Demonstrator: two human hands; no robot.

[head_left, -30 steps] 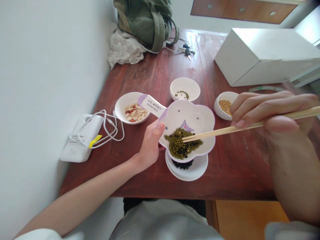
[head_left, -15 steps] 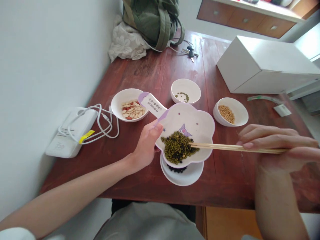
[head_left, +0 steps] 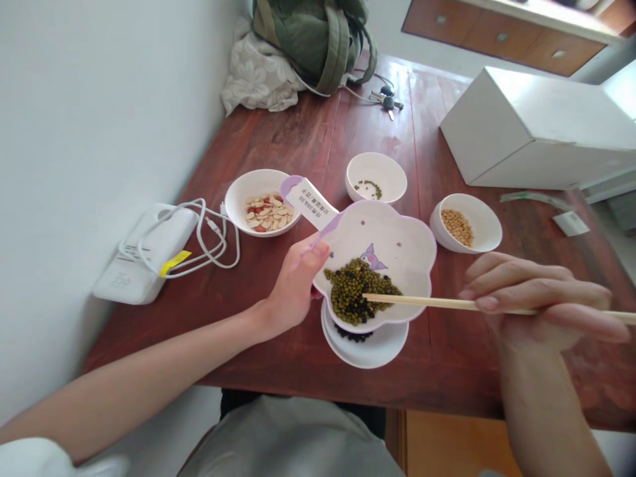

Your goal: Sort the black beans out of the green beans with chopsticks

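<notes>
My left hand (head_left: 295, 285) grips the lilac-edged, flower-shaped bowl (head_left: 402, 255) by its left side, tilting it toward me. Green mung beans (head_left: 348, 285) mixed with black beans lie in its lower part. In my right hand (head_left: 536, 301) are wooden chopsticks (head_left: 437, 302), their tips touching the beans. Directly below the held bowl, partly covered by it, a white bowl (head_left: 382, 351) contains black beans (head_left: 354, 333). Behind stand a white bowl (head_left: 392, 179) with a few mung beans, another white bowl (head_left: 487, 225) with soybeans (head_left: 458, 227), and one at left (head_left: 238, 199) with pale seeds and peanuts (head_left: 268, 212).
A white power bank (head_left: 144, 258) with a coiled cable lies by the left wall. A green backpack (head_left: 318, 46), patterned cloth (head_left: 263, 76) and keys (head_left: 388, 101) sit at the back. On the right stands a large white box (head_left: 536, 132), with a small white tag (head_left: 571, 224) before it.
The chopstick tips have shifted slightly left, deeper into the beans, and my right hand has turned a little. The whole view has shifted slightly; my left hand still holds the bowl.
</notes>
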